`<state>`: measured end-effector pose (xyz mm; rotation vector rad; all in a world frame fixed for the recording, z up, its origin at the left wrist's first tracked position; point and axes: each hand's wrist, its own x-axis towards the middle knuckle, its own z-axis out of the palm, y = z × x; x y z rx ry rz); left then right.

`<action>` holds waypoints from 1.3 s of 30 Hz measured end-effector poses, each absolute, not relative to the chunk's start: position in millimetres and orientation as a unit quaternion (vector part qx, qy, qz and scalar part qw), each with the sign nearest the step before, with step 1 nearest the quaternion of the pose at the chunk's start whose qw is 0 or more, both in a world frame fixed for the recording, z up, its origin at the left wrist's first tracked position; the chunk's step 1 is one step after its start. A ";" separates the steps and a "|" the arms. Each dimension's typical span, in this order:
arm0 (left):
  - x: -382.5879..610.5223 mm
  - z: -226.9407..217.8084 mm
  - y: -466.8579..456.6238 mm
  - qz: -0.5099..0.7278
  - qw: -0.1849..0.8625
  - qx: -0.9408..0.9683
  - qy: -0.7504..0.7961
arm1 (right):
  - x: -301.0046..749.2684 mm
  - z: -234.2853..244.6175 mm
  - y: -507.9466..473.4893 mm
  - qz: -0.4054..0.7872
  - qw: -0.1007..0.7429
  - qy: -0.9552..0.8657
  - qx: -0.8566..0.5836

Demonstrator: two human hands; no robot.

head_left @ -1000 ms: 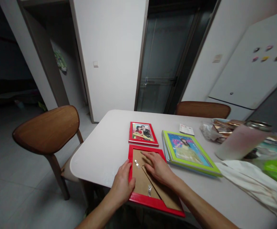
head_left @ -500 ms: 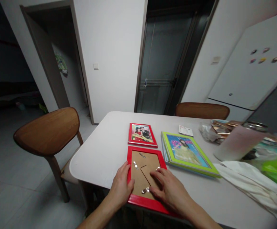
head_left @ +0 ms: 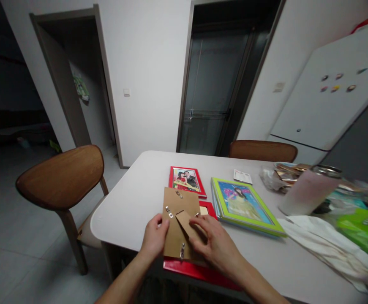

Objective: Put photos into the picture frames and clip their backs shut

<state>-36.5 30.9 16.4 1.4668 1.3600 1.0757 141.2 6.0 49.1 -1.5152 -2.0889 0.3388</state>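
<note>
A brown backing board [head_left: 181, 200] with metal clips is raised above the red picture frame [head_left: 199, 272] near the table's front edge. My left hand [head_left: 154, 238] pinches the board's left edge. The board's stand flap [head_left: 187, 223] is tilted out, and the fingers of my right hand [head_left: 217, 242] are closed on it. Part of the red frame's opening shows right of the board; the rest is covered. Behind lies a second red frame [head_left: 205, 195] with a photo of two people, its lower edge partly hidden by the board.
Right of my hands lies a stack of frames topped by a green one [head_left: 217, 190], with a small white card [head_left: 242, 176] behind it. A pink and white bottle [head_left: 309, 192], plastic bags and a white cloth [head_left: 323, 249] crowd the right side. Wooden chairs [head_left: 63, 175] flank the table [head_left: 133, 202].
The backing board has come up out of the red frame and shifted left. Its stand flap has swung outward. Both hands have moved slightly left with the board.
</note>
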 end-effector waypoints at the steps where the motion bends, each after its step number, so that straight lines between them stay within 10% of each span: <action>1: -43.6 17.2 34.2 0.434 0.433 0.572 0.545 | 144.5 48.2 5.8 0.130 0.273 -0.770 -0.563; 12: -159.4 8.9 57.3 0.414 0.410 0.527 0.619 | 188.7 11.5 12.9 0.117 0.182 -0.658 -0.722; 24: -26.1 41.7 -4.0 0.383 0.269 0.749 0.469 | 157.0 55.1 -4.8 0.614 0.527 -0.325 -0.490; 31: 5.5 66.4 -10.2 0.356 0.112 0.850 0.372 | 166.5 47.2 4.2 0.546 0.494 -0.414 -0.535; 39: -76.2 54.1 12.0 0.525 0.182 0.607 0.569 | 187.9 8.6 23.5 0.244 0.315 -0.581 -0.709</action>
